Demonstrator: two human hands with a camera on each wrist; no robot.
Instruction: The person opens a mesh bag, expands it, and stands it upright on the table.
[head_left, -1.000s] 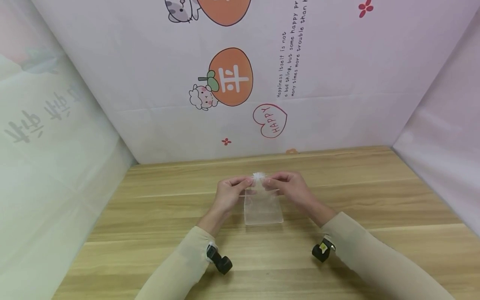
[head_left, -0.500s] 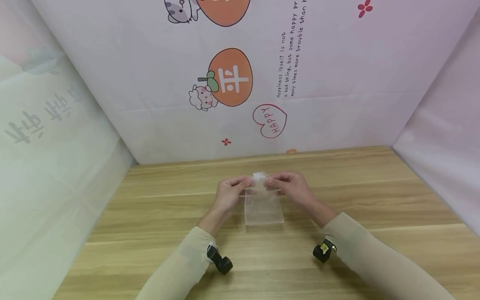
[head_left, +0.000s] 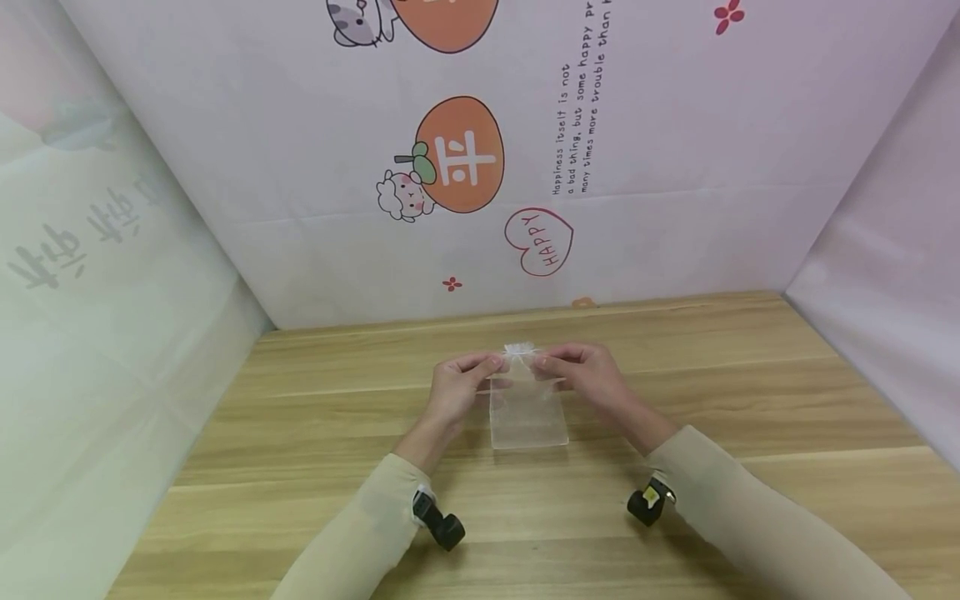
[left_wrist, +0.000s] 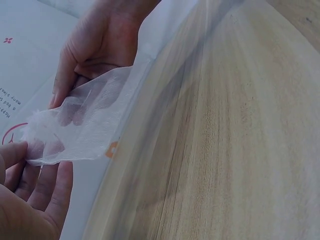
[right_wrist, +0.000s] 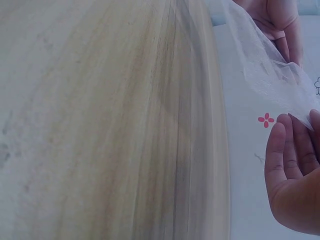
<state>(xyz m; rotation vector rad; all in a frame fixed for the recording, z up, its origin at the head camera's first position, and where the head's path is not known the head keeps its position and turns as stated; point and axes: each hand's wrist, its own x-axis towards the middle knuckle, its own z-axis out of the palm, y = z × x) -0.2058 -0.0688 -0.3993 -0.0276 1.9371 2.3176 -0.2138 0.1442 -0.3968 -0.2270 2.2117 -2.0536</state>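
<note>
A sheer white organza drawstring bag [head_left: 528, 423] hangs between my two hands in the head view, its neck gathered at the top and its wide end toward me. My left hand [head_left: 456, 387] pinches the left side of the neck between thumb and fingers. On the opposite side, my right hand [head_left: 588, 375] pinches the neck likewise. Through the thin mesh [left_wrist: 95, 120] some fingers show in the left wrist view. The right wrist view has the bag [right_wrist: 265, 65] stretched between both hands, and nothing is seen inside it.
A wood-grain table [head_left: 525, 533] lies beneath the hands. Behind it rises a white printed cloth [head_left: 660, 167], with further cloth walls at the left [head_left: 112, 333] and right [head_left: 892, 250]. A small black camera [head_left: 438, 518] sits on each sleeve.
The bag's gathered neck has spread slightly wider. My right fingertips have shifted a little to the right, while my left hand stays nearly where it was.
</note>
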